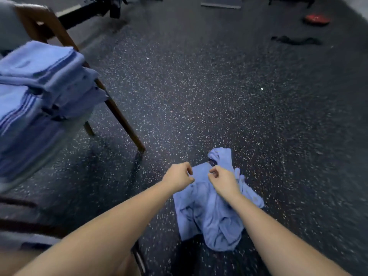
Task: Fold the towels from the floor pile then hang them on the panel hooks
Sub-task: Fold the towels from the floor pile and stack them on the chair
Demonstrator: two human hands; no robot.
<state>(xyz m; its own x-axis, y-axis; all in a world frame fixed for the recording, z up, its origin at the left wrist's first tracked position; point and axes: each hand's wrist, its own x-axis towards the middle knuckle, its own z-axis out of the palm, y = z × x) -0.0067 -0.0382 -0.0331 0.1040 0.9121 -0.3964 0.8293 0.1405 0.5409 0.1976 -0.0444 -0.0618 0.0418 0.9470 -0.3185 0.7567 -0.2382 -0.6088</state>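
Our left hand point(179, 177) and right hand point(224, 183) are close together. Each has its fingers curled and thumb against forefinger, pinching the upper edge of the crumpled light-blue cloth towel point(207, 218), though motion blur makes the exact grip hard to read. The towel hangs bunched below our hands, and its lower part appears to rest on the dark speckled rubber floor point(219, 96). To do this step well, we judge that we should slide the pinches apart along the edge until each finds a corner. Then we lift so the cloth hangs flat and clear of the floor, and shake out the twists before bringing corner to corner. Folding it while bunched would trap creases. The stack of folded blue towels point(39, 86) sits on the wooden-legged chair point(119, 116) to our left; no panel hooks are in view.
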